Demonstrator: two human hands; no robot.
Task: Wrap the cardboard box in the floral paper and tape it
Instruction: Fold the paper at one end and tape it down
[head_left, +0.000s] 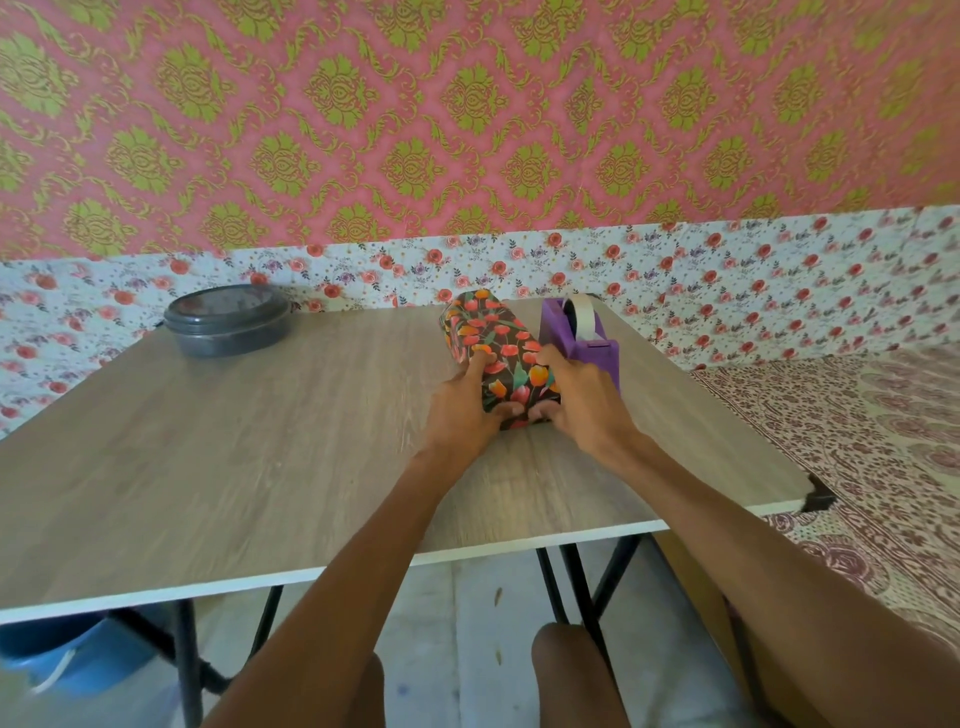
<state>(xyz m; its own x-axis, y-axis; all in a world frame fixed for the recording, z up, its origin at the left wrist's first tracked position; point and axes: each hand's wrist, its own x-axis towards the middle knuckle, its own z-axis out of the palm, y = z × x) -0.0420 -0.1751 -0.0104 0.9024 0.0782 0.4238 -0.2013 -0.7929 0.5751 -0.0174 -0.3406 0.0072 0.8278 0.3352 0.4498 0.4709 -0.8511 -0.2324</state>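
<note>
The box lies on the wooden table, covered in dark paper with red and orange flowers; no bare cardboard shows. It points away from me, toward the wall. My left hand grips its near left side, thumb on the near end. My right hand grips the near right side, thumb also pressed on the near end. A purple tape dispenser with a white roll stands right beside the box, touching my right hand.
A round dark lidded container sits at the table's far left. The wall runs close behind the table. A patterned bed cover lies to the right. My knees are under the table's near edge.
</note>
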